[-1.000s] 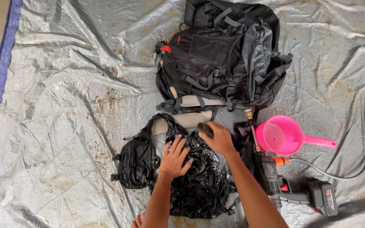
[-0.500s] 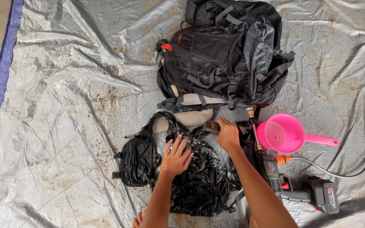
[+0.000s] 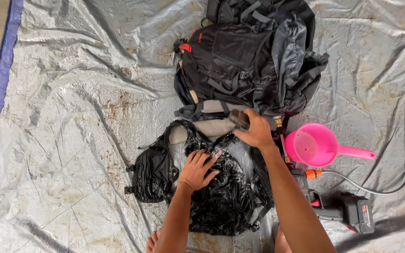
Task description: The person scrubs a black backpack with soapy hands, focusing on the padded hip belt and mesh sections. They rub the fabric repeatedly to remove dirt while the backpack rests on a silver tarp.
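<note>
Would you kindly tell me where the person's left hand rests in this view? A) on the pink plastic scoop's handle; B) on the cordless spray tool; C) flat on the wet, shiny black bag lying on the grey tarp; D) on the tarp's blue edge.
C: the left hand lies palm-down on the wet, shiny black bag, well away from the pink plastic scoop.

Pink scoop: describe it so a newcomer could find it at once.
Start at the silver tarp and the big black backpack. Just below the backpack's right corner, right of the right hand, lies the pink scoop. It is the only bright pink thing, round with a straight handle.
</note>
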